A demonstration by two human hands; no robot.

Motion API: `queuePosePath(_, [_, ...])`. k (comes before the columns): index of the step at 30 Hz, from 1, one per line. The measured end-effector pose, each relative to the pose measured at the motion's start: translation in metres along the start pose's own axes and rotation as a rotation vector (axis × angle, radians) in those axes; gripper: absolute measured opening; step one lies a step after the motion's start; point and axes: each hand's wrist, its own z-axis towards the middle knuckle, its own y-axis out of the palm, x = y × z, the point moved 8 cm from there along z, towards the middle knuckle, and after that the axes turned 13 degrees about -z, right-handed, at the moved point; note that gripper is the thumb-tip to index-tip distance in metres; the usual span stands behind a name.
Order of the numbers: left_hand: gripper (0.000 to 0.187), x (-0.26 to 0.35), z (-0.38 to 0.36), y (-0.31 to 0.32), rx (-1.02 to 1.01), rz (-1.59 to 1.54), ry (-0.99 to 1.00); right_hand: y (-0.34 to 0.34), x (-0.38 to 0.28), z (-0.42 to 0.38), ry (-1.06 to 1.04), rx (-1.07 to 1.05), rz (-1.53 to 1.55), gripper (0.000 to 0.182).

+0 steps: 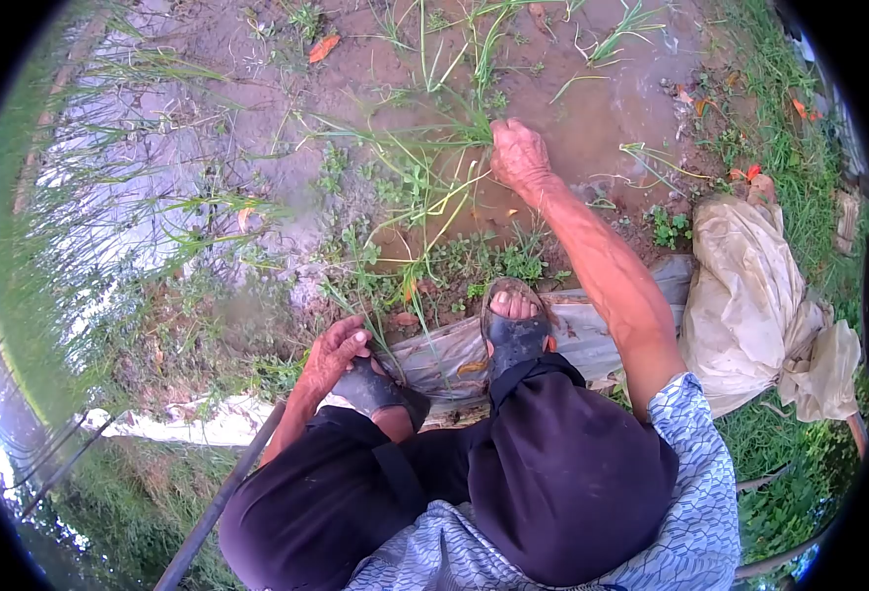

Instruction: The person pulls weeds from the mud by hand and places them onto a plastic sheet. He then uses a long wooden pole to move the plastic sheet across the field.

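Observation:
My right hand (520, 160) is stretched forward over the muddy bed, its fingers closed round a tuft of grass (472, 130) with thin green blades pointing left. The base of the tuft is hidden by the fist. Long onion-like leaves (426, 231), some yellowed, bend over just left of and below that hand. My left hand (332, 357) hangs low beside my left sandal (370, 387), fingers loosely curled and a little apart, with nothing visible in them. A few green blades pass close to its fingertips.
Shallow muddy water (592, 128) covers part of the soil. Pale plastic sheeting (434, 360) lies under my right sandal (515, 330). A dirty whitish sack (740, 295) sits at the right, by the grassy edge. A dark pole (223, 502) slants beside my left leg.

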Motion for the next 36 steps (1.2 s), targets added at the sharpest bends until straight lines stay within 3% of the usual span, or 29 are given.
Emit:
queuePosePath(4, [0.061, 0.001, -0.002, 0.001, 0.005, -0.005, 0.02, 0.011, 0.016, -0.001, 0.067, -0.208, 0.235, 0.016])
queuePosePath(7, [0.061, -0.001, -0.004, 0.0, 0.01, -0.001, 0.023, 0.001, -0.001, -0.011, -0.118, -0.275, 0.199, 0.014])
queuePosePath(8, [0.061, -0.001, -0.004, 0.0, 0.01, -0.005, 0.024, -0.009, 0.008, -0.008, 0.043, -0.226, 0.371, 0.018])
queuePosePath(12, [0.062, -0.002, -0.004, -0.001, 0.004, -0.017, 0.015, -0.026, 0.015, 0.023, 0.015, 0.162, 0.205, 0.032])
queuePosePath(15, [0.063, -0.004, -0.002, -0.002, -0.002, -0.022, 0.008, -0.004, 0.004, 0.038, -0.003, 0.053, -0.002, 0.03])
queuePosePath(19, [0.064, -0.004, 0.0, -0.002, -0.01, -0.018, 0.011, 0.0, 0.002, 0.052, -0.073, 0.001, -0.051, 0.025])
queuePosePath(22, [0.065, -0.003, -0.001, -0.002, -0.008, -0.03, 0.004, -0.004, -0.006, 0.04, -0.201, -0.042, 0.012, 0.02])
queuePosePath(25, [0.065, -0.001, -0.003, -0.001, -0.01, -0.039, -0.003, 0.013, -0.023, 0.019, -0.467, -0.303, 0.052, 0.019])
queuePosePath(26, [0.065, -0.004, -0.002, -0.002, -0.008, -0.05, -0.006, 0.005, -0.026, 0.011, -0.537, -0.227, 0.077, 0.023])
queuePosePath(29, [0.065, -0.007, -0.001, -0.003, -0.002, -0.077, 0.004, -0.011, -0.021, 0.02, -0.362, -0.048, 0.074, 0.028])
queuePosePath(33, [0.066, -0.005, -0.002, -0.003, 0.006, -0.072, 0.01, -0.004, -0.029, 0.051, -0.108, -0.091, -0.003, 0.033])
queuePosePath(36, [0.065, -0.003, -0.002, -0.003, 0.007, -0.075, 0.004, 0.001, -0.036, 0.063, -0.068, -0.112, -0.064, 0.028])
